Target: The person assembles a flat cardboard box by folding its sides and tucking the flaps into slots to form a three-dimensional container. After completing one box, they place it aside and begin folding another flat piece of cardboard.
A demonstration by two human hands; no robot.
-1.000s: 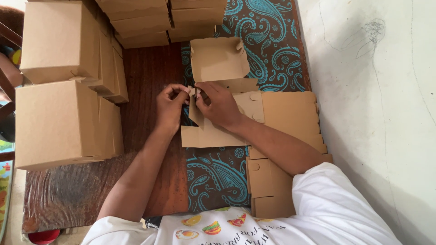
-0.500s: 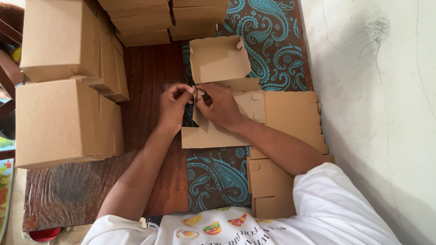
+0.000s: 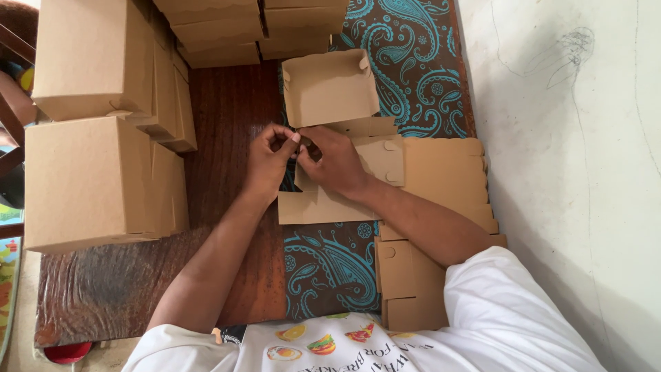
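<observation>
While both hands pinch | left hand [image 3: 270, 160], right hand [image 3: 337, 162] grip closed on flat kraft cardboard blank [image 3: 323, 203]

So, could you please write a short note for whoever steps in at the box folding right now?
Left hand and right hand both pinch one corner of the half-folded cardboard box, which lies on the flat blanks.
More blanks sit by the right arm, on the paisley cloth.
Done: finished closed boxes are stacked at the left of the wooden table and along its far edge.
Left: this box's near side is not yet up, and the blanks are unfolded.
</observation>
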